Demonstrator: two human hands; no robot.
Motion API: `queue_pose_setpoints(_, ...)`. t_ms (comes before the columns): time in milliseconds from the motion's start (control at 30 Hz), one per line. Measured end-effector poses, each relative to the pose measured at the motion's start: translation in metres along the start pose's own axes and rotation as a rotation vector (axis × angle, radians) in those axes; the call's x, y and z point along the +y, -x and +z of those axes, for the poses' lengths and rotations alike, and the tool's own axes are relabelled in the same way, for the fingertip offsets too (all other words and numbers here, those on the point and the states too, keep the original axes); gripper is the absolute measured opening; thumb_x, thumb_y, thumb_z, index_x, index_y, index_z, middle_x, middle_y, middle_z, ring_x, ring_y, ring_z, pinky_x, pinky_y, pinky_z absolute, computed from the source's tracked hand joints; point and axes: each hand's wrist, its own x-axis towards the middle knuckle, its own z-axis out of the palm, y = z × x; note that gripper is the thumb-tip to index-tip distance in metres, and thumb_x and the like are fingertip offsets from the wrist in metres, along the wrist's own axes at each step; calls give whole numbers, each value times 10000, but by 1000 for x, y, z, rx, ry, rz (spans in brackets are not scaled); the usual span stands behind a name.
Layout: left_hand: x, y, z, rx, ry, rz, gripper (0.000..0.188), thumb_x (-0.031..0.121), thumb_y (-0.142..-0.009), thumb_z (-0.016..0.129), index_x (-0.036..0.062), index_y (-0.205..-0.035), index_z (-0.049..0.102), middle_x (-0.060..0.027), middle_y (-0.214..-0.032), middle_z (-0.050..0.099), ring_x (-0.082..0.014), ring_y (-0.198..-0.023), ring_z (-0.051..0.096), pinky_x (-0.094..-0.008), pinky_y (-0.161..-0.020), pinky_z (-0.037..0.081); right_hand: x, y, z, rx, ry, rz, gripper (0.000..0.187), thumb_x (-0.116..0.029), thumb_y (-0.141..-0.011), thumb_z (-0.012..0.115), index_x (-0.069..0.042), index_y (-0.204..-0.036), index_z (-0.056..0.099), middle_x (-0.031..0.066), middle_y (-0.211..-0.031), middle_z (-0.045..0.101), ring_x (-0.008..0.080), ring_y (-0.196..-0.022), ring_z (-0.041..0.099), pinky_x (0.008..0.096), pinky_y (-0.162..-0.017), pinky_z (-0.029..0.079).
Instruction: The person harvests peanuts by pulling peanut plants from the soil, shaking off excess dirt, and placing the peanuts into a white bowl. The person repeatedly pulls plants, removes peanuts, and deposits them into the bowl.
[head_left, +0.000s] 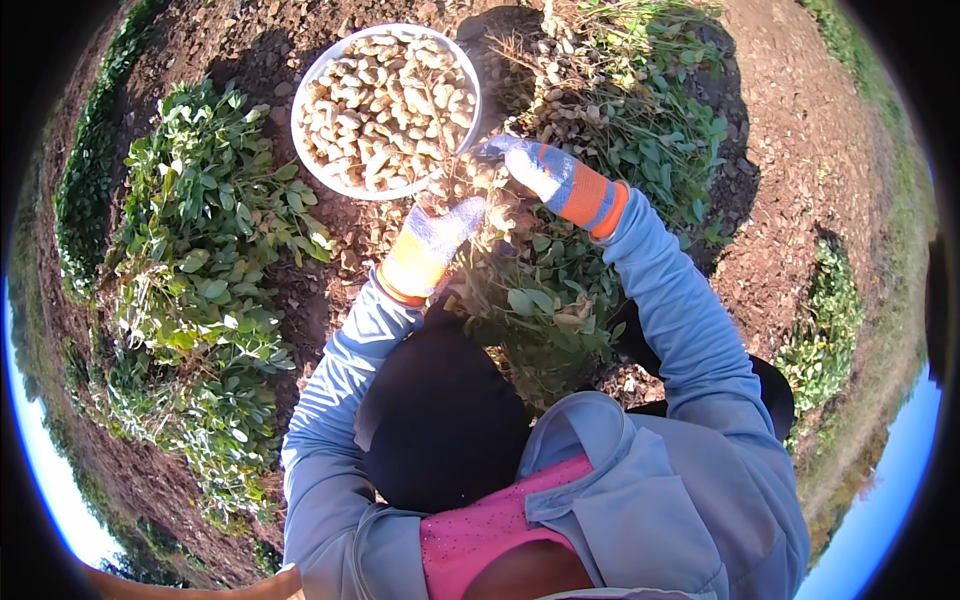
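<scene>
A peanut plant (pixel 545 305) lies across my lap, its leaves toward me and its roots with pods (pixel 487 185) up between my gloved hands. My left hand (pixel 440 238), in a grey and orange glove, is closed around the stems just below the roots. My right hand (pixel 548 178), gloved the same, has its fingers closed at the pods and roots beside the bucket's rim; what exactly they pinch is partly hidden. Just beyond my hands stands a round white bucket (pixel 297 125) heaped with unshelled peanuts (pixel 385 110).
Pulled peanut plants with pods (pixel 640 125) are piled at the far right. A row of leafy plants (pixel 200 270) runs along the left, and more greenery (pixel 825 330) grows at the right. Brown, stony soil (pixel 780 180) lies between them. My dark-clad knee (pixel 440 420) is below my left hand.
</scene>
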Motion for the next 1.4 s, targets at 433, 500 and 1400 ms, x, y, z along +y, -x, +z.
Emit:
queue_pose_setpoints(433,9,14,-9,252,-147,79,416,-28,-723,516,3,-1138,513,-171,-1039,591,-279,-939,587,-364,-795,460,-53,-12,52,265,120,-18,592,-127,-670,764,-52,-1179,471,105,-1121,536,209,-1042,533,308,-867,440)
queue_pose_setpoints(500,12,28,-14,181,-149,20,290,109,-885,477,-7,-1148,515,-98,-1079,579,-172,-979,552,-306,-853,429,-58,-17,47,144,-136,88,527,-101,-704,735,-54,-1164,484,96,-1128,532,184,-1024,532,300,-847,451)
queue_pose_setpoints(1400,26,74,-35,504,527,-14,272,290,-915,459,69,-756,476,10,-464,344,-116,-388,345,-276,-426,333,-55,-137,89,-465,238,-251,324,-316,-864,514,-118,-1119,550,105,-958,594,240,-681,591,348,-647,491)
